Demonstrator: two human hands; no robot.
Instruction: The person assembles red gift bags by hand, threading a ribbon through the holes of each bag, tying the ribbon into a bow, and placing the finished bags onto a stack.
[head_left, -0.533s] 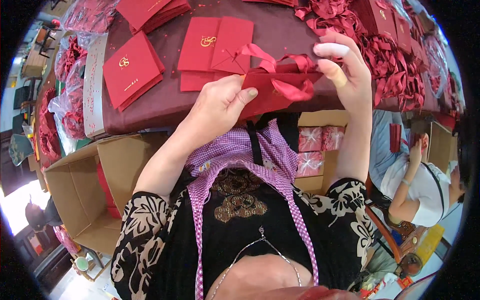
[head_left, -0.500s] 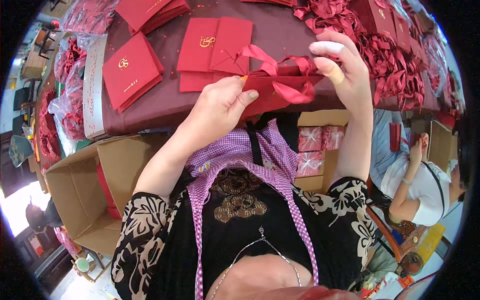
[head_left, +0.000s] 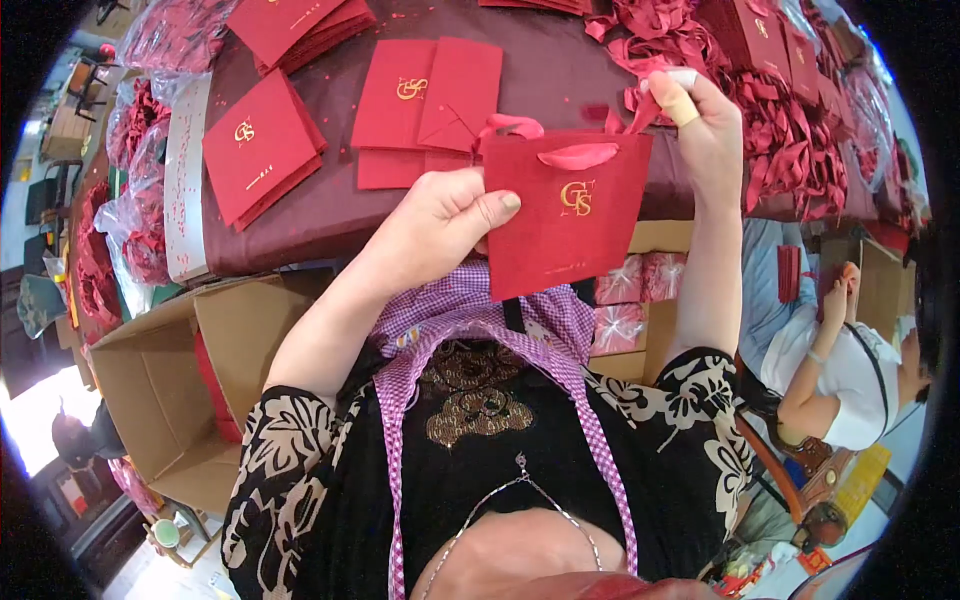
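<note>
- what's on the head view?
- i see the left hand pinching the red bag at its left edge; the right hand grips a ribbon by its upper right corner.
- and the bag sits where?
- held up at the near side of the table.
- which step?
- drawing the ribbon handle through, i judge; next calls for a steady left pinch, gentle right pull.

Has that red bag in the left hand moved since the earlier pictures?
Yes: judged against the dark tablecloth, the red bag has swung its lower edge toward the checked apron, showing its front more squarely.
</note>
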